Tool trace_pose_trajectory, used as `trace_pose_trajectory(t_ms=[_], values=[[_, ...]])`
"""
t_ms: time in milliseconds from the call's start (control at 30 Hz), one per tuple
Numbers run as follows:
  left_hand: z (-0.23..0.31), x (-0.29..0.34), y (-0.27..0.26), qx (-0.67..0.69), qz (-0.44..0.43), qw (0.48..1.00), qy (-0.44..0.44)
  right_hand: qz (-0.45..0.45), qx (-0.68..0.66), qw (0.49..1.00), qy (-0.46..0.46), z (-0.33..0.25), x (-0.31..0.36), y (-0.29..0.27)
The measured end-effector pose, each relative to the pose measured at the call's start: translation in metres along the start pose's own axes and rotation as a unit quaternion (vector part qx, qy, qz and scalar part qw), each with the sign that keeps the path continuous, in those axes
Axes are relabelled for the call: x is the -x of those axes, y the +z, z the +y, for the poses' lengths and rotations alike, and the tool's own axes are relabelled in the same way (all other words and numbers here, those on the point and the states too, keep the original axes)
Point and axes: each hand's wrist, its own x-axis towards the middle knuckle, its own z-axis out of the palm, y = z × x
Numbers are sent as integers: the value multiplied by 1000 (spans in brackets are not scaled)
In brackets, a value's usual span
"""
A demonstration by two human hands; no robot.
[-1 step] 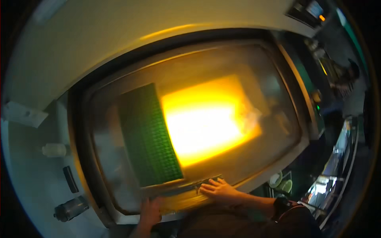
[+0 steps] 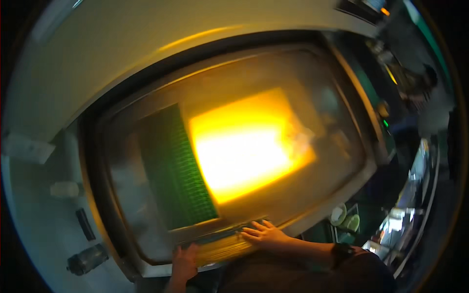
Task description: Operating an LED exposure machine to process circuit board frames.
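Head view: a green ridged panel point(image 2: 176, 171) lies on the glass bed point(image 2: 312, 195) of a large pale machine point(image 2: 122, 44), just left of a bright yellow glow point(image 2: 246, 146). The left hand point(image 2: 184, 261) rests fingers-down on the near frame edge; the right hand point(image 2: 264, 233) lies flat, fingers spread, holding nothing.

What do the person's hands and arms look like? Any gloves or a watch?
No gloves: the left hand and the right hand are bare, fingers uncovered. The right forearm is bare too, with a dark band like a watch near a dark sleeve. Little of the left arm shows.
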Motion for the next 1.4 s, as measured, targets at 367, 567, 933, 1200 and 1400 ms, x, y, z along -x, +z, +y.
trace_pose_trajectory(t_ms=[367, 567, 933, 1200, 1400], values=[[60, -8, 56, 114, -27, 985, -123, 361, -149, 848, 357, 334, 180, -126], [104, -71, 43, 244, -118, 934, -234, 405, 94, 637, 649, 490, 378, -131], [150, -72, 6, 235, -91, 932, -260, 343, 48, 578, 739, 510, 347, -148], [149, -24, 22, 105, -7, 966, -236, 111, 32, 993, -40, 147, 89, -81], [5, 23, 4, 41, -128, 970, -201, 114, 81, 989, -46, -11, -19, -11]])
